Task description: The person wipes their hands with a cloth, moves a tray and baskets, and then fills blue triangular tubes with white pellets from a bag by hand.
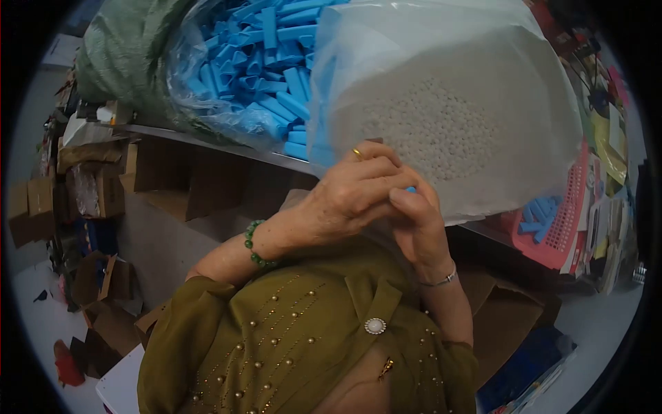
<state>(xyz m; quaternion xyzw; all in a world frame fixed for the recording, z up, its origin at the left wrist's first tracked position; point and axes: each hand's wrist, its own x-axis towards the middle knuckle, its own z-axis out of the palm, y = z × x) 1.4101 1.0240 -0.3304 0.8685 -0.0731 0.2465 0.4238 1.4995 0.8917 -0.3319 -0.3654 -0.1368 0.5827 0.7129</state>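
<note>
My left hand (360, 185), with a gold ring and a green bead bracelet on its wrist, is closed against my right hand. Its fingertips are hidden, so what they pinch cannot be made out. My right hand (422, 219) is closed around a small blue plastic piece (411, 189), of which only one end shows near the thumb. Just beyond both hands lies a white sheet or bag (524, 76) bearing a spread of small white bead-like parts (441, 127). Farther left, a clear plastic bag (189, 86) holds many blue triangular tube pieces (276, 69).
A pink perforated basket (569, 214) with several blue pieces stands at the right end of the table, beside stacked papers. A green woven sack (124, 62) surrounds the clear bag. Open cardboard boxes (186, 176) sit under the table's metal edge (221, 143), with more cartons at far left.
</note>
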